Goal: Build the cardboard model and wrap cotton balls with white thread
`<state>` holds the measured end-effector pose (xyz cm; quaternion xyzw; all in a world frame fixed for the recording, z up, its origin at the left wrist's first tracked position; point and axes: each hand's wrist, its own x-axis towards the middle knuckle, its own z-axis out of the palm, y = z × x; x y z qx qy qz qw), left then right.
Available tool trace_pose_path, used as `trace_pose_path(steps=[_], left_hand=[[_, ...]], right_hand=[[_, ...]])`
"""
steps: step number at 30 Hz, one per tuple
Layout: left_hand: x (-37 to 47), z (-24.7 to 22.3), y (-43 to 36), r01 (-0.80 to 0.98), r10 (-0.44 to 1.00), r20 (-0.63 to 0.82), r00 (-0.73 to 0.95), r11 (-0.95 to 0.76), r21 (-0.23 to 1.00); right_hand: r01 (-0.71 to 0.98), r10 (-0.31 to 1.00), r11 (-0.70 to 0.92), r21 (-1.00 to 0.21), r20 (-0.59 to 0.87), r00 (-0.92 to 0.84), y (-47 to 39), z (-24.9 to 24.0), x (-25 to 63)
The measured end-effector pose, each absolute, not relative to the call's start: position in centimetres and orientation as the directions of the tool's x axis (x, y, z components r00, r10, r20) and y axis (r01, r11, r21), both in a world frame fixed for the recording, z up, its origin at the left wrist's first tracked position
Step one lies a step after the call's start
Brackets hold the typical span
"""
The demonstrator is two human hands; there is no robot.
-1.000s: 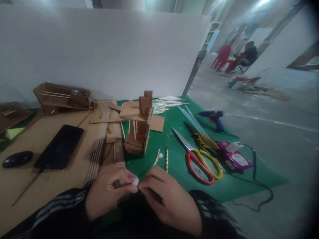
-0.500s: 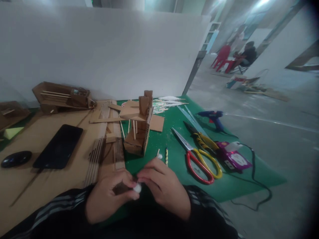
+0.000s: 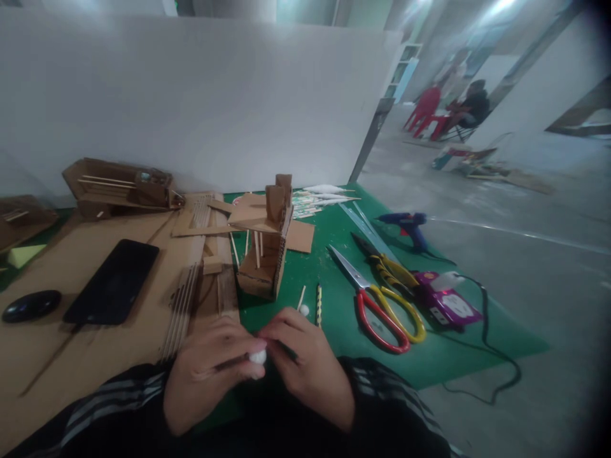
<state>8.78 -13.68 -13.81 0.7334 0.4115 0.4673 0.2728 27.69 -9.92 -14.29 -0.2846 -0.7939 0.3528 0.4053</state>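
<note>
Between thumb and fingers, my left hand (image 3: 210,369) pinches a small white ball (image 3: 258,357) low in the middle of the view. My right hand (image 3: 303,362) meets it from the right, its fingertips pressed together at the ball's edge; whether they grip a bit of it is hidden. Just beyond my right hand lie a second white ball (image 3: 304,310), a short wooden stick (image 3: 301,298) and a black-and-yellow patterned pencil (image 3: 319,305). A cardboard structure with sticks (image 3: 262,267) stands past both hands on the green mat (image 3: 329,267).
Scissors (image 3: 382,312), pliers (image 3: 386,264), a purple power strip (image 3: 446,302) and a blue glue gun (image 3: 408,226) lie right. A phone (image 3: 112,280), a mouse (image 3: 31,306) and a cardboard model (image 3: 124,187) are left. A seated person (image 3: 472,105) is far off.
Both hands have shifted slightly left with the white ball. My right hand has drawn back a little, so the second ball and the stick beyond it show more fully.
</note>
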Motion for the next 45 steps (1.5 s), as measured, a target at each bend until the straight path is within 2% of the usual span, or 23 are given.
trace_pose_path(steps=[5, 8, 13, 18, 22, 27, 38, 45], left_hand=[[8.7, -13.9, -13.7, 0.451, 0.888, 0.436, 0.146, -0.452, 0.769], [8.6, -14.3, -13.8, 0.447, 0.903, 0.414, 0.117, -0.420, 0.790], [8.7, -14.8, -13.8, 0.409, 0.941, 0.335, -0.046, -0.289, 0.866], [8.6, -14.6, -13.4, 0.356, 0.912, 0.403, 0.070, -0.401, 0.844], [8.6, -14.4, -13.4, 0.369, 0.923, 0.369, 0.107, -0.382, 0.848], [8.7, -14.2, -13.6, 0.371, 0.921, 0.364, 0.139, -0.389, 0.843], [9.0, -13.9, -14.0, 0.344, 0.986, 0.019, 0.163, -0.075, 0.936], [9.0, -14.1, -14.4, 0.134, 0.972, 0.050, 0.231, -0.082, 0.988]], right_hand=[[0.171, 0.747, 0.565, -0.807, 0.412, -0.523, -10.2, -14.2, 27.4], [0.173, 0.740, 0.563, -0.808, 0.400, -0.540, -10.4, -14.3, 27.2], [0.257, 0.710, 0.602, -0.756, 0.360, -0.605, -10.7, -14.0, 27.5], [0.303, 0.649, 0.667, -0.680, 0.331, -0.685, -10.5, -13.1, 28.5], [0.278, 0.624, 0.675, -0.683, 0.327, -0.710, -10.5, -12.6, 29.0], [0.278, 0.656, 0.661, -0.697, 0.357, -0.665, -10.8, -12.3, 29.0], [0.276, 0.617, 0.753, -0.597, 0.494, -0.613, -9.9, -12.0, 29.5], [0.207, 0.653, 0.715, -0.667, 0.533, -0.538, -9.1, -12.8, 29.4]])
